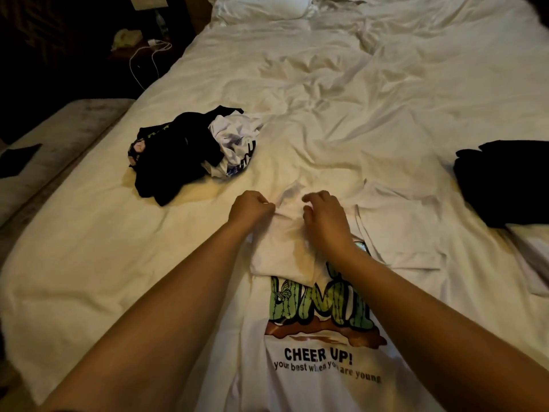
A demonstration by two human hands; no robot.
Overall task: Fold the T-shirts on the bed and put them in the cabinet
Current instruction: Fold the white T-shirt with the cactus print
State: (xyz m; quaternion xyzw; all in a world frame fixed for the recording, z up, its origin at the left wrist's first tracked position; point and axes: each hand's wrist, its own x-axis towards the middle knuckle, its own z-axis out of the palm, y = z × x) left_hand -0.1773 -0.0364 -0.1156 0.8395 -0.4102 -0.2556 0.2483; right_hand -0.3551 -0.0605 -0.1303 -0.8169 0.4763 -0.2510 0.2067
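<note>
A white T-shirt [312,382] with a green cactus print and the words "CHEER UP!" lies flat on the bed in front of me. Its left sleeve is folded inward over the chest. My left hand [251,208] pinches the folded cloth near the shoulder with curled fingers. My right hand [323,215] hovers with loosely curled fingers just over the collar area, and I cannot tell whether it touches the fabric. The right sleeve [401,233] lies spread out flat.
A heap of black and white T-shirts [190,153] lies on the bed to the far left. A dark garment [505,182] sits at the right edge. The rumpled white duvet [356,99] stretches to a pillow [261,7]. A dark nightstand with cables [142,46] stands left.
</note>
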